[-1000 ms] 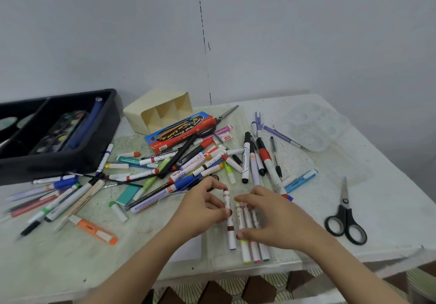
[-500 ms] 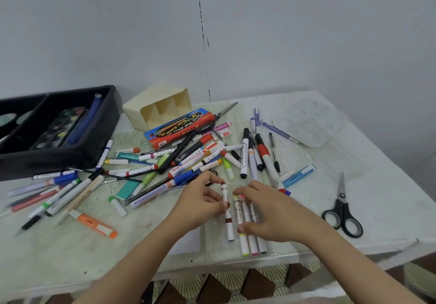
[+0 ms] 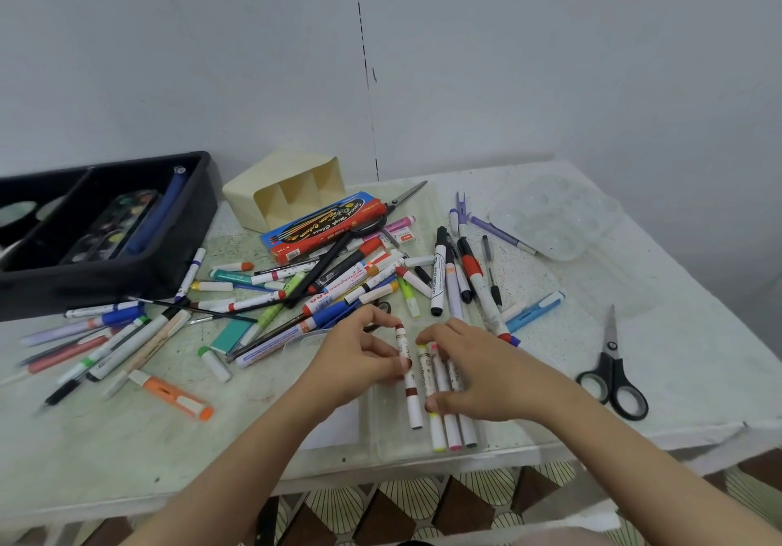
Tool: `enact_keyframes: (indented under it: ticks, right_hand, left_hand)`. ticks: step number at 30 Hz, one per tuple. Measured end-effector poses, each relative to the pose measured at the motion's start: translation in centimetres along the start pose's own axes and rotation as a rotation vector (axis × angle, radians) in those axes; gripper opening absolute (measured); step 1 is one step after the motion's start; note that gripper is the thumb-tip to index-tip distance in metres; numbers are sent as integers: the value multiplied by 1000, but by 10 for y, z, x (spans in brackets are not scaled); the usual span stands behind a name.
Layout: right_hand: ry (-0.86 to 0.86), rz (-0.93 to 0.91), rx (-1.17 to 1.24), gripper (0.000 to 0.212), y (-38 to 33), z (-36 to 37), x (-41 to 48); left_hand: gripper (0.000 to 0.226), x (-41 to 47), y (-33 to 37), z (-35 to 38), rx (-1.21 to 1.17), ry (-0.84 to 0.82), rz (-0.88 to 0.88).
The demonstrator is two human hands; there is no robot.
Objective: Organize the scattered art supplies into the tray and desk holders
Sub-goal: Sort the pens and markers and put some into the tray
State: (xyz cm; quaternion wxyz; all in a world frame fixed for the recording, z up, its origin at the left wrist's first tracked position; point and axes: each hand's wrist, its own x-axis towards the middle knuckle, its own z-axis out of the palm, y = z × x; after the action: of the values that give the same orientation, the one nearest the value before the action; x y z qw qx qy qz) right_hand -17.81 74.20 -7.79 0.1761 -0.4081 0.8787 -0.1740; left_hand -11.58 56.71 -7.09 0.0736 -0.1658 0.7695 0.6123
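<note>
My left hand [image 3: 359,359] pinches a white marker with a brown band [image 3: 409,389] between thumb and fingertips. My right hand [image 3: 478,372] spans three white markers [image 3: 452,431] with yellow, pink and pale tips, thumb and forefinger against them. All of these markers lie side by side in a clear shallow tray [image 3: 338,435] at the table's front edge. Behind my hands, a pile of markers and pens [image 3: 338,287] spreads across the table. A black tray [image 3: 106,279] holding a paint set stands at the left. A cream desk holder [image 3: 287,194] lies on its side.
Black scissors [image 3: 613,380] lie to the right of my right hand. A clear paint palette [image 3: 554,223] sits at the back right. A red and blue brush box [image 3: 326,223] rests on a second pair of scissors [image 3: 406,196]. An orange highlighter [image 3: 173,395] lies front left.
Both hands stay on the same markers in the clear tray and have barely shifted. Only the view has moved a little.
</note>
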Motion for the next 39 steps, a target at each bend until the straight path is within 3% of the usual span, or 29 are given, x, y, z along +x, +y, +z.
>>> enact_keyframes:
  ticks: [8,15,20,24,29,35,39]
  right_hand:
    - [-44,-8,77,72,5,-3,2]
    - [-37,-16,61,83,10,-1,0]
    - [-25,-22,59,83,12,1,1]
    - [-21,-23,65,83,12,2,1]
    - [-28,-24,66,82,12,1,1]
    - [-35,-19,58,81,12,1,2]
    - [-38,-10,53,82,10,-1,0]
  left_hand:
    - [39,-7,-8,7,113,-5,47]
    - [31,-6,-15,14,462,68,255]
    - [55,-3,-12,7,615,-58,254]
    - [73,-3,-6,2,664,-197,215]
    - [62,-3,-3,7,758,-177,297]
    - [68,0,-7,7,761,-152,332]
    - [72,0,-11,1,690,-232,314]
